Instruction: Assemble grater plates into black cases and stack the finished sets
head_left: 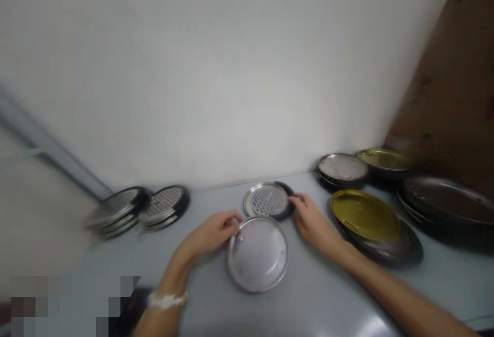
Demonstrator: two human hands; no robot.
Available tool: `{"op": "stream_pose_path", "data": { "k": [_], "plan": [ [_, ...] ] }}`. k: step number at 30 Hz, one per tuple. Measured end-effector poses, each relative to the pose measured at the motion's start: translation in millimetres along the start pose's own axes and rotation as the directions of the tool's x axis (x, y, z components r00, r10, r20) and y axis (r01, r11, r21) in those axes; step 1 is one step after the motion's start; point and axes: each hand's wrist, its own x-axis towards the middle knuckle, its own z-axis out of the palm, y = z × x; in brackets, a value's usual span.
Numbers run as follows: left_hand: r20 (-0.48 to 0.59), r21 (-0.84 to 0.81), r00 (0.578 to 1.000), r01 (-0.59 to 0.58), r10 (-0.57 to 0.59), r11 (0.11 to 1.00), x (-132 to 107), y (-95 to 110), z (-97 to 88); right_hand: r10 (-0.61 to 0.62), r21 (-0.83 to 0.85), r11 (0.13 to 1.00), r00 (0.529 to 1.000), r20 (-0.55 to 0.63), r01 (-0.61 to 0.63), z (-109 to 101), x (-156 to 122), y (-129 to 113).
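Observation:
My left hand [214, 232] curls its fingers over the upper left rim of a plain round silver lid [258, 254] lying flat on the grey table. My right hand [312, 219] pinches the right edge of a perforated silver disc [266, 200] that rests on a black ring just behind the lid. A pale beaded bracelet is on my left wrist.
Two stacks of perforated discs [116, 211] [165, 206] lie at the left by the white wall. At the right are gold-coloured lids [365, 214] [384, 159], a silver lid stack [342, 167] and dark pans [447, 200]. A brown cardboard panel stands at far right.

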Motion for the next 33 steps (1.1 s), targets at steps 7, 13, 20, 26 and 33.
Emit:
{"op": "stream_pose_path", "data": {
  "k": [7,13,20,26,33],
  "plan": [
    [0.013,0.152,0.999,-0.046,0.044,0.987,-3,31,27.1,0.033,0.149,0.989,0.984,-0.176,-0.007,-14,1,-22],
    [0.114,0.263,0.976,-0.21,0.185,0.942,-9,44,44.8,-0.155,0.168,0.977,0.976,0.15,0.129,-16,-6,-38],
    [0.064,0.417,0.985,-0.174,0.162,0.892,-3,47,62.0,-0.262,0.071,0.965,0.929,0.263,0.252,-5,-10,-36],
    [0.012,0.642,0.996,-0.074,0.087,0.763,-2,57,73.2,-0.268,0.07,0.963,0.933,0.239,0.258,-1,-9,-30],
    [-0.023,0.751,0.998,-0.023,0.061,0.66,1,54,76.0,-0.258,0.02,0.965,0.938,0.234,0.261,0,-8,-28]
  ]
}}
